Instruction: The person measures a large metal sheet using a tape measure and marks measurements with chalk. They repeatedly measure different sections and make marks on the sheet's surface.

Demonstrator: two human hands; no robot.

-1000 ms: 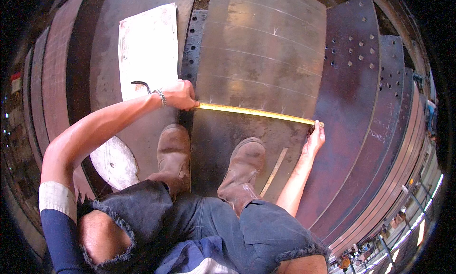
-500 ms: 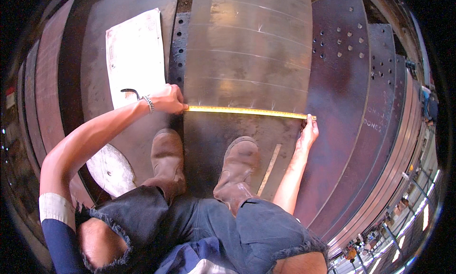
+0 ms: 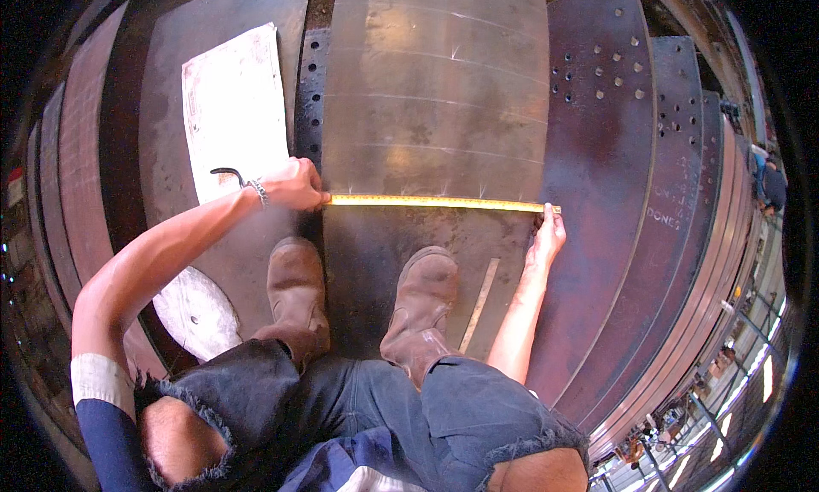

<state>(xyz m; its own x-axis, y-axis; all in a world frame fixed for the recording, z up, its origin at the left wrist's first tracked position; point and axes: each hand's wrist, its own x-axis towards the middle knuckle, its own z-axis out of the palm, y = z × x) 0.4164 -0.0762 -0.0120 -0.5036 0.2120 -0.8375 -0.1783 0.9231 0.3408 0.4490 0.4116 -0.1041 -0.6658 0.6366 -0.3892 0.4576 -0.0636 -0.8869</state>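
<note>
A yellow tape measure blade point(image 3: 435, 202) stretches straight across a dark steel plate point(image 3: 444, 121) in front of my boots. At the plate's left edge, my left hand point(image 3: 293, 185) is closed on one end of the blade. The other end is pinched between the thumb and fingers of my right hand point(image 3: 547, 234), at the plate's right edge. Thin chalk lines cross the plate, and small arrow-like marks lie just beyond the tape. Under my left wrist, which wears a metal bracelet, lies the near end of a white paper sheet point(image 3: 235, 100) with a dark curved strip.
My brown boots point(image 3: 424, 289) stand on steel near the tape. A thin straight strip point(image 3: 480, 304) lies right of them, and a white rounded flat piece point(image 3: 198, 313) to the left. Drilled plates point(image 3: 597, 142) overlap at right. Far right, a person point(image 3: 770, 181) is bent over.
The view has shifted slightly, so the plates and sheet appear a little further left. Both hands keep their hold on the tape, which stays stretched over the plate.
</note>
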